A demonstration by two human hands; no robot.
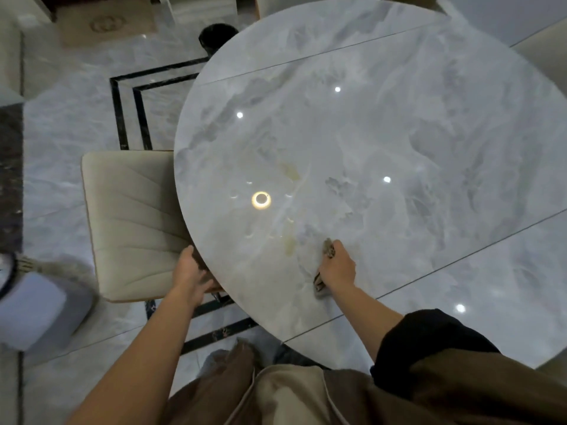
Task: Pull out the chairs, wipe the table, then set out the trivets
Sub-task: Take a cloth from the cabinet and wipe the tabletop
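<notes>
A round grey marble table [383, 133] fills the middle and right of the head view. My right hand [337, 266] presses a small brown cloth [329, 250] flat on the tabletop near its front-left edge. Only the cloth's ends show past my fingers. My left hand [191, 276] grips the table's left rim, thumb on top and fingers hidden under the edge. A cream padded chair [129, 222] stands at the table's left side, its seat partly tucked under the rim. Yellowish stains [290, 171] mark the marble ahead of the cloth.
A pale blue-grey object [36, 311] stands on the floor at the left. A dark round thing [217, 36] sits on the floor beyond the table's far-left edge. More cream chairs [543, 46] show at the far right and top. The floor is glossy marble with black inlay lines.
</notes>
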